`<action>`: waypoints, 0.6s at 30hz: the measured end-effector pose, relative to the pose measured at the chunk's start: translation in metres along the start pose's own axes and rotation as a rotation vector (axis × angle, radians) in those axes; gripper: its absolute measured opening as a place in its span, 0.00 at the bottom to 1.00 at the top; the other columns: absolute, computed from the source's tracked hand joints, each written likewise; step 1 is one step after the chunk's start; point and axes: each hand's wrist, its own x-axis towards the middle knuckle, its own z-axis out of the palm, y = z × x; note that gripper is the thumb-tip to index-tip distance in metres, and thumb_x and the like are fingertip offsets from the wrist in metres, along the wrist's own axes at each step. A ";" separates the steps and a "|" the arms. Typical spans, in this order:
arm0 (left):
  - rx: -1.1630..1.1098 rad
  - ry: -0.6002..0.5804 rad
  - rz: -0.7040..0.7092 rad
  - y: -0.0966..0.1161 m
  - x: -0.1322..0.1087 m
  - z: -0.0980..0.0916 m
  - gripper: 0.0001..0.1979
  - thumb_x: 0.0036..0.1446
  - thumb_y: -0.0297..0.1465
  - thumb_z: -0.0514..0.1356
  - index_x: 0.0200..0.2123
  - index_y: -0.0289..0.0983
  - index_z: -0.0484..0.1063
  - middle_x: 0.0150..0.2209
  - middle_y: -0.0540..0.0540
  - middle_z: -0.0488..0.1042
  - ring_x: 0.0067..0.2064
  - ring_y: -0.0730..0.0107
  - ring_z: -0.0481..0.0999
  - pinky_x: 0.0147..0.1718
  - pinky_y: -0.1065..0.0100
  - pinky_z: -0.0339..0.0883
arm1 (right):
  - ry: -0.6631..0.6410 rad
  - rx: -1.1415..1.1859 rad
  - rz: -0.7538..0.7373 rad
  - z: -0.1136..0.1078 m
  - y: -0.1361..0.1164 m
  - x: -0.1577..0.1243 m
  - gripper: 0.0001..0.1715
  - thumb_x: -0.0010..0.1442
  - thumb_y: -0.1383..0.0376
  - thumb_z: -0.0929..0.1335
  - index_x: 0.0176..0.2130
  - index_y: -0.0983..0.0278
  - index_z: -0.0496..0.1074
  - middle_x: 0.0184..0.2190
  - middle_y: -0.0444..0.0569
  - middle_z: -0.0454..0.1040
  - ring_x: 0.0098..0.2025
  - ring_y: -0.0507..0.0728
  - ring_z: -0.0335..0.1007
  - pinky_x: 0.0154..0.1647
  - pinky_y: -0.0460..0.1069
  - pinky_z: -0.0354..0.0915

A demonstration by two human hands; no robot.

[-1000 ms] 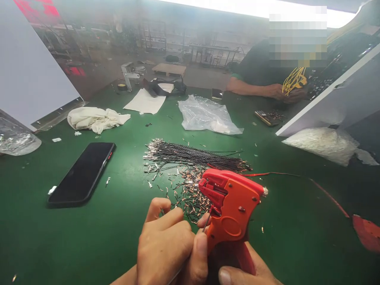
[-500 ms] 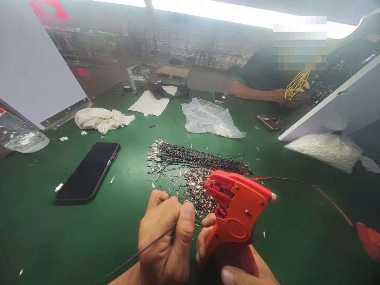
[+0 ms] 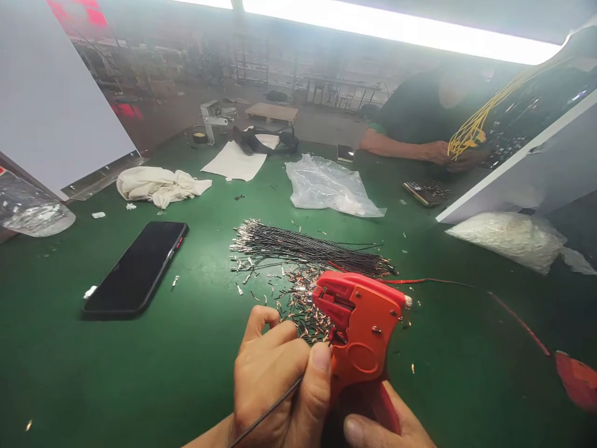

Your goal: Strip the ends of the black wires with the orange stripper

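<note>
Orange wire stripper (image 3: 361, 336) gripped in right hand (image 3: 382, 429), left hand (image 3: 275, 386) pinching black wire (image 3: 265, 414) beside it

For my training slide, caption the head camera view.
Left hand feeds a thin black wire into an orange wire stripper gripped by the right hand.

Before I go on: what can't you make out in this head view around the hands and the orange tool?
- Thin black wire tip: hidden behind left hand thumb at the orange plastic wire stripper.
- Right hand: cut off by the bottom edge, mostly behind the stripper.
- Cut wire scraps: too small to count.
- Co-worker's yellow wires: washed out by glare.
</note>
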 end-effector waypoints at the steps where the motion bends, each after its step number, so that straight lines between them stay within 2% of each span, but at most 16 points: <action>1: 0.007 0.003 0.006 0.000 -0.001 0.000 0.14 0.60 0.16 0.53 0.26 0.38 0.60 0.20 0.56 0.63 0.24 0.75 0.64 0.39 0.61 0.62 | 0.009 0.019 0.024 0.002 -0.001 -0.001 0.30 0.53 0.50 0.73 0.51 0.59 0.67 0.32 0.47 0.70 0.32 0.58 0.65 0.37 0.54 0.62; 4: 0.024 -0.027 0.022 -0.002 -0.003 -0.002 0.14 0.60 0.16 0.53 0.26 0.38 0.61 0.20 0.56 0.63 0.24 0.75 0.64 0.39 0.61 0.61 | 0.054 0.043 0.070 0.008 -0.005 -0.003 0.27 0.54 0.48 0.73 0.46 0.61 0.67 0.30 0.45 0.67 0.29 0.54 0.60 0.36 0.52 0.58; 8: 0.030 -0.118 0.028 -0.005 -0.005 -0.005 0.17 0.61 0.15 0.51 0.24 0.38 0.56 0.19 0.58 0.57 0.23 0.76 0.58 0.36 0.62 0.58 | 0.069 0.053 0.061 0.011 -0.008 -0.001 0.27 0.53 0.45 0.73 0.41 0.61 0.66 0.27 0.44 0.65 0.26 0.52 0.56 0.31 0.50 0.55; 13: 0.044 -0.099 0.039 -0.006 -0.005 -0.003 0.17 0.60 0.15 0.52 0.24 0.38 0.55 0.19 0.58 0.56 0.23 0.76 0.56 0.36 0.62 0.57 | 0.041 -0.042 0.000 0.007 -0.003 0.000 0.24 0.57 0.44 0.70 0.34 0.62 0.68 0.23 0.43 0.63 0.24 0.52 0.55 0.28 0.50 0.53; 18: 0.083 -0.127 0.045 -0.006 -0.004 0.000 0.16 0.59 0.15 0.52 0.24 0.38 0.55 0.19 0.58 0.56 0.23 0.76 0.58 0.37 0.62 0.57 | 0.217 -0.016 0.017 0.010 0.002 -0.004 0.27 0.55 0.44 0.73 0.34 0.63 0.66 0.24 0.41 0.61 0.26 0.50 0.55 0.28 0.48 0.52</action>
